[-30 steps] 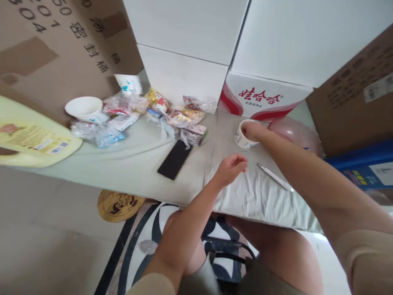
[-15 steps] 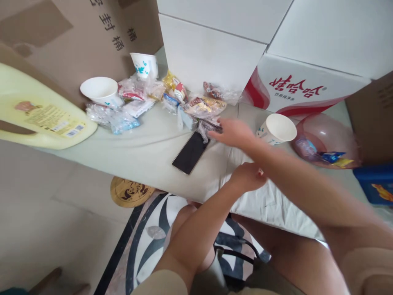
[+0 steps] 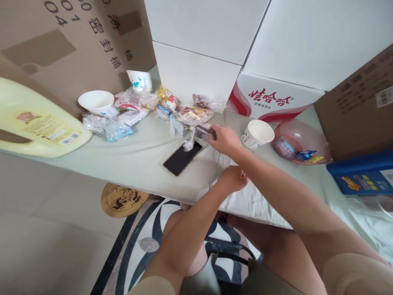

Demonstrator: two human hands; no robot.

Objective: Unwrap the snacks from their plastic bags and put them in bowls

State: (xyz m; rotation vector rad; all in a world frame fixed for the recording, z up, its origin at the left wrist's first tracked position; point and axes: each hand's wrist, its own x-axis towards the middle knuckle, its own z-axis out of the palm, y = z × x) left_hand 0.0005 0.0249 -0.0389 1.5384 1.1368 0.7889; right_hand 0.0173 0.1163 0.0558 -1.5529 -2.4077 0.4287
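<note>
My right hand is closed on the end of a small clear plastic packet with a dark edge. The packet hangs over the upper end of a black smartphone, which lies flat on the pale cloth. Below my right forearm, my left hand is closed near the cloth. A bit of red shows at its fingertips, too small to name. Several wrapped snacks lie in a heap just beyond the packet. To the right of my right hand stands a white paper cup.
A pink transparent bowl holds a few wrappers. At left are a yellow jug, two paper cups and more wrapped packets. White boxes and a cardboard box stand behind. A blue box sits at right.
My right fingers have closed on the clear packet, which they were reaching at before. My left hand stays closed. The view has turned slightly to the right.
</note>
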